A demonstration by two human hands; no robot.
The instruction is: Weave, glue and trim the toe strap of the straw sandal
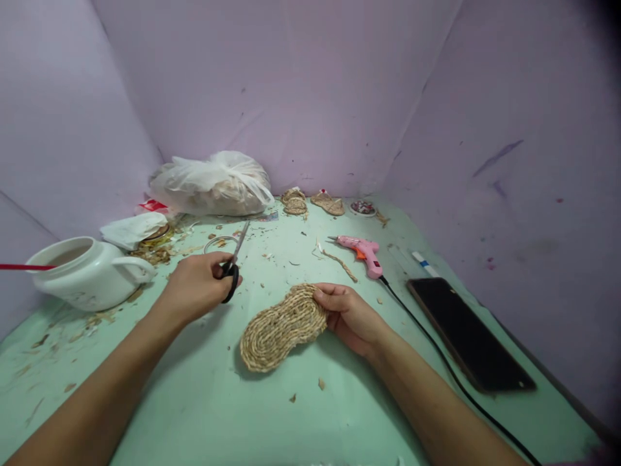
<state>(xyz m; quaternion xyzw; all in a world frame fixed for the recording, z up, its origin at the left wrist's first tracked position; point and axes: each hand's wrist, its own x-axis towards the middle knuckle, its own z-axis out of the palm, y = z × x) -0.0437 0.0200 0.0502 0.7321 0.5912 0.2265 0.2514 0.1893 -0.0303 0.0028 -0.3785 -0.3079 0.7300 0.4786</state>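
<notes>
My left hand (206, 281) is closed on a pair of scissors (235, 272) with black handles, blades pointing up and away over the table. Between the thumb and fingers of my right hand (347, 314) is one end of a woven straw shoe sole (284, 330), coiled from braided cord. The sole lies tilted just above the green tabletop, its wider end toward the lower left. A short piece of braided straw cord (341, 264) rests beyond my right hand. The pink glue gun (363, 252) with an orange trigger lies to the right of that cord.
A black phone (470, 333) and the glue gun's cable (436, 349) lie on the right. At left stands a white pot (82, 278) with a red stick. Along the back are a plastic bag (213, 184), small straw slippers (294, 202) and a bowl (363, 208). Straw scraps litter the table.
</notes>
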